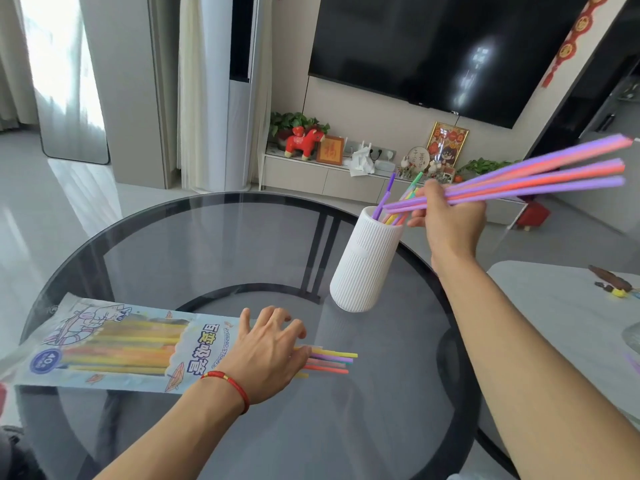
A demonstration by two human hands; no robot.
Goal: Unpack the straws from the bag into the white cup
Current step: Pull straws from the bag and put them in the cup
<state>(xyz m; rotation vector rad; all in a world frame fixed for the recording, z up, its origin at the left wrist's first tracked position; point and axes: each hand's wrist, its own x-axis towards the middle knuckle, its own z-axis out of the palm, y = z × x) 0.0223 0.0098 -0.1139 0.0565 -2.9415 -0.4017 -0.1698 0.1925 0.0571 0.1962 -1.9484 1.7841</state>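
A printed plastic straw bag (114,344) lies flat on the round glass table (207,237), at the left. Coloured straw ends (332,361) stick out of its open right end. My left hand (266,351) rests on that open end with fingers spread, pinning the bag down. The ribbed white cup (363,261) stands right of centre and holds several straws. My right hand (446,216) hovers just right of the cup's rim, gripping a bundle of purple and red straws (540,178). The bundle's near tips point at the cup's mouth and its long ends fan up to the right.
A white marble table (554,323) stands to the right with small items on it. Beyond the glass table are a low TV cabinet (329,178) with ornaments and a wall-mounted television (433,46). A red stool (533,214) sits on the floor behind.
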